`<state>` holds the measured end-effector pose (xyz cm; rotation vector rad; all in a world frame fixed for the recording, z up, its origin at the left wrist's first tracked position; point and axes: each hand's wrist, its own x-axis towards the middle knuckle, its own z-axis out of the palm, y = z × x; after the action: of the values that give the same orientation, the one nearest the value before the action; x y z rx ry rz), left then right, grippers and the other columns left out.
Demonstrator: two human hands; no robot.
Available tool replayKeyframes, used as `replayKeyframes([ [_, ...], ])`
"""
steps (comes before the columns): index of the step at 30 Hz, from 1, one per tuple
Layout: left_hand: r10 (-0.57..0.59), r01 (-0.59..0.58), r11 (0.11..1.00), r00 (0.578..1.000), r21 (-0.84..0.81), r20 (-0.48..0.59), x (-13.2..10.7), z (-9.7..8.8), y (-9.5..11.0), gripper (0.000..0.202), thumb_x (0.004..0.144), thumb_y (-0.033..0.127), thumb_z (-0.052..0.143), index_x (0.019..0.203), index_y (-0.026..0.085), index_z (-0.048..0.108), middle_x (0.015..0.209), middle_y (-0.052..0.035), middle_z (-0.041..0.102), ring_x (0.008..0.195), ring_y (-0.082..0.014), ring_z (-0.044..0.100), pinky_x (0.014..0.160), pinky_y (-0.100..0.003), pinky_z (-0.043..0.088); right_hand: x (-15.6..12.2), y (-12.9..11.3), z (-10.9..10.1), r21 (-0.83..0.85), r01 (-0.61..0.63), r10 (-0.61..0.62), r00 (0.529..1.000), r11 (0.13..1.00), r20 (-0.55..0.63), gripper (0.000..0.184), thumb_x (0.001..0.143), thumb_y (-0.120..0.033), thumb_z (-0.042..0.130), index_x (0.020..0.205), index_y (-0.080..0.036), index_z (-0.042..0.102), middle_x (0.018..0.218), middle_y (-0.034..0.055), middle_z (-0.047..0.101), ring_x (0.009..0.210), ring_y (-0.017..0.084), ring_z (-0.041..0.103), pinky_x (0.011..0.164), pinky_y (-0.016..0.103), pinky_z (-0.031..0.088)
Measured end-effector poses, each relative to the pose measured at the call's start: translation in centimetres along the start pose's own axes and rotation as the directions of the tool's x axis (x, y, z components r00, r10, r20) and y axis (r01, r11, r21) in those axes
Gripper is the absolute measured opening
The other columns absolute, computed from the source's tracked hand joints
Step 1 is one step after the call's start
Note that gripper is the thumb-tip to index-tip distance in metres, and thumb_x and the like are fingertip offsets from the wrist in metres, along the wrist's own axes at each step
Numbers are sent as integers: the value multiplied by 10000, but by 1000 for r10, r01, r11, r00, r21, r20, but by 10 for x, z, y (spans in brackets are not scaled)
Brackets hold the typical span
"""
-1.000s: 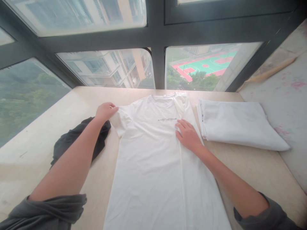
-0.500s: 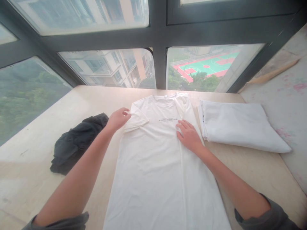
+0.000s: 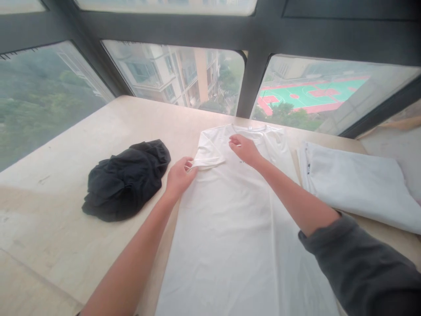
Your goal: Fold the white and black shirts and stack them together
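Note:
A white T-shirt (image 3: 230, 219) lies flat and face up on a pale wooden platform (image 3: 82, 197), collar toward the windows. My left hand (image 3: 179, 177) pinches the edge of the shirt's left sleeve (image 3: 210, 156), which is folded in over the chest. My right hand (image 3: 243, 149) rests flat on the upper chest just below the collar, fingers stretched out, covering part of the small dark print.
A crumpled black garment (image 3: 126, 180) lies to the left of the shirt. A folded white cloth (image 3: 355, 184) sits to the right. Dark-framed windows (image 3: 250, 83) run along the platform's far edge, with buildings and a sports court below.
My left hand drew the sleeve inward and down over the shirt. My right hand slid up from mid-chest to just under the collar. The view shifted right and closer.

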<state>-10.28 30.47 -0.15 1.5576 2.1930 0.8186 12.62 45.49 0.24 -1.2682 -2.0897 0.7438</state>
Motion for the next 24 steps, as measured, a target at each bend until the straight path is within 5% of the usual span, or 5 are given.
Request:
replayKeyframes([
  [4, 34, -21, 995, 991, 102, -126, -7, 4, 6, 242, 853, 316, 602, 1070, 214, 635, 882, -13, 681, 817, -176, 637, 721, -286, 453, 77, -33, 54, -159, 20, 1, 992, 987, 129, 324, 882, -254, 533, 1170, -170, 656, 1062, 71, 721, 1024, 208, 652, 951, 345, 488],
  [9, 266, -230, 916, 961, 329, -70, -21, 7, 4, 320, 852, 151, 569, 1168, 182, 603, 1001, -58, 665, 900, -213, 628, 770, -322, 446, 109, -44, 90, -328, 75, -1, 975, 942, 220, 360, 801, -231, 619, 1155, -195, 669, 1143, 109, 694, 1053, 283, 636, 913, 406, 500],
  [17, 505, -380, 705, 862, 599, -48, -37, 9, 12, 231, 948, 96, 430, 1050, 171, 623, 879, -64, 635, 814, -225, 590, 773, -370, 418, 111, -35, 88, -313, 65, -24, 991, 948, 131, 368, 901, -189, 455, 1237, -185, 606, 1100, 90, 694, 1044, 231, 623, 932, 365, 482],
  [21, 501, -439, 663, 862, 607, 76, -45, 10, 16, 279, 941, 79, 425, 1147, 164, 592, 946, -78, 642, 837, -234, 591, 775, -382, 436, 104, -33, 86, -401, 35, 26, 989, 915, 145, 333, 890, -143, 454, 1145, -208, 658, 1156, 108, 665, 1069, 266, 603, 929, 413, 483],
  [24, 442, -480, 713, 874, 511, 205, -58, 3, 20, 283, 911, 72, 464, 1145, 174, 588, 1044, -75, 644, 914, -228, 606, 809, -362, 469, 98, -39, 85, -428, 67, -11, 991, 901, 131, 348, 893, -124, 445, 1172, -198, 641, 1227, 126, 622, 1136, 283, 561, 951, 428, 475],
])
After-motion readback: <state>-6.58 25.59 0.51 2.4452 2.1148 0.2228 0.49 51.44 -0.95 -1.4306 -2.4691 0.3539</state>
